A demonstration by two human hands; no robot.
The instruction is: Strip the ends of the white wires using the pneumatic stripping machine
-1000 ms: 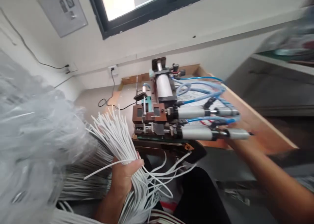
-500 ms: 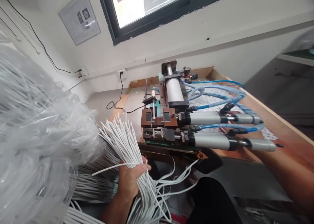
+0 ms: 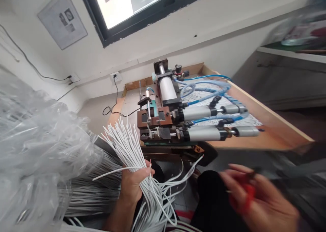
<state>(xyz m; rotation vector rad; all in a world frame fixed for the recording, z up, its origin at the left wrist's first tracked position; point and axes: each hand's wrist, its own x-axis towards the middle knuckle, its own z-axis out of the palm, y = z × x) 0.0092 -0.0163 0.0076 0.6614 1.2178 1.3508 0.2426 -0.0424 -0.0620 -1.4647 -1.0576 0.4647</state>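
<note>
My left hand (image 3: 132,182) is closed around a thick bundle of white wires (image 3: 128,145), whose cut ends fan out up and to the left. One loose wire sticks out leftward across the thumb, and the long tails hang below the fist. At the lower right my right hand (image 3: 265,198) is smeared by motion. Its fingers are curled round a small red-handled tool (image 3: 243,194) with a dark part near the fingertips; blur hides its exact kind. A machine with grey air cylinders (image 3: 203,134) stands on the bench just beyond the wires.
Wires wrapped in clear plastic (image 3: 38,150) fill the left side. Blue air hoses (image 3: 211,86) loop behind the cylinders. The bench has a raised wooden edge (image 3: 259,99). A shelf (image 3: 287,53) juts from the right, and a black power cord (image 3: 117,89) hangs at the wall.
My right hand has come back from behind the cylinders at the right of the bench, now carrying the red-handled tool. The left hand keeps its hold on the wires. The view has turned slightly right.
</note>
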